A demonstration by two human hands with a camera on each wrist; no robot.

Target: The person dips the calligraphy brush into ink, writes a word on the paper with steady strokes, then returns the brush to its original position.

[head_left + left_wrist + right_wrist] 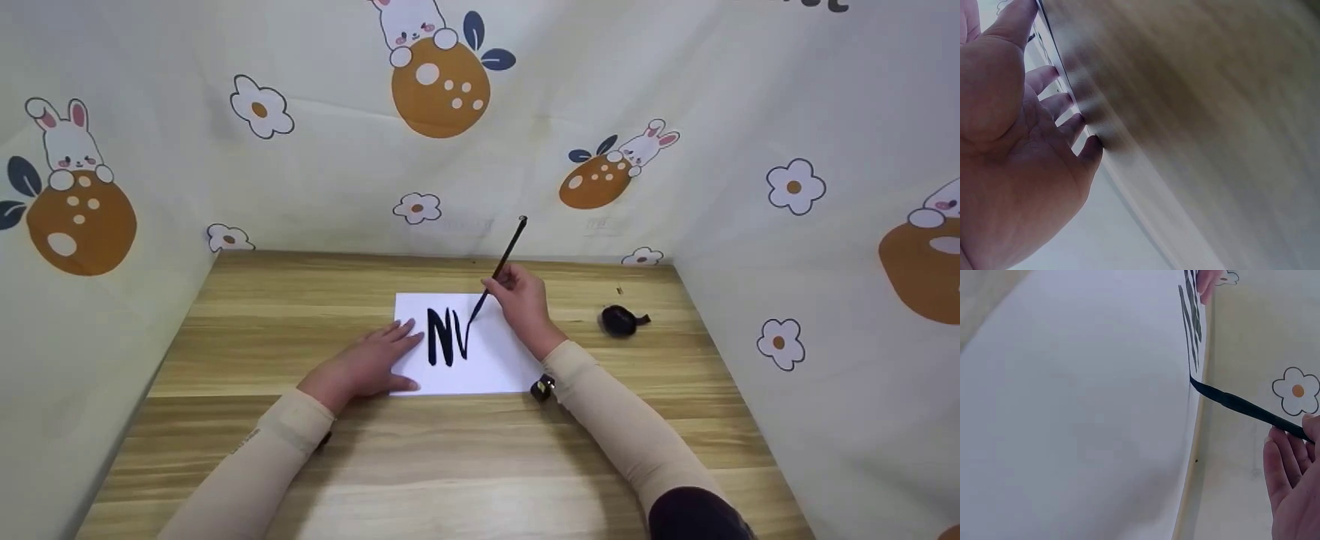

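In the head view, a white sheet of paper (499,367) lies on the wooden table, with thick black painted strokes (433,337) forming an N and a V-like shape. My right hand (526,304) pinches a slim dark ink brush (499,265) by its handle. The brush slants, its tip touching the paper at the top of the V's right stroke; the right wrist view shows the bent bristles of the brush (1235,404) on the sheet. Fingers spread and fairly straight, my left hand (367,365) rests across the paper's left edge.
A small round black dish (619,321) with a short handle stands right of the paper. Tiny dark specks (619,290) lie behind it. Patterned cloth walls (330,180) enclose the wooden table (465,457) at the back and both sides.
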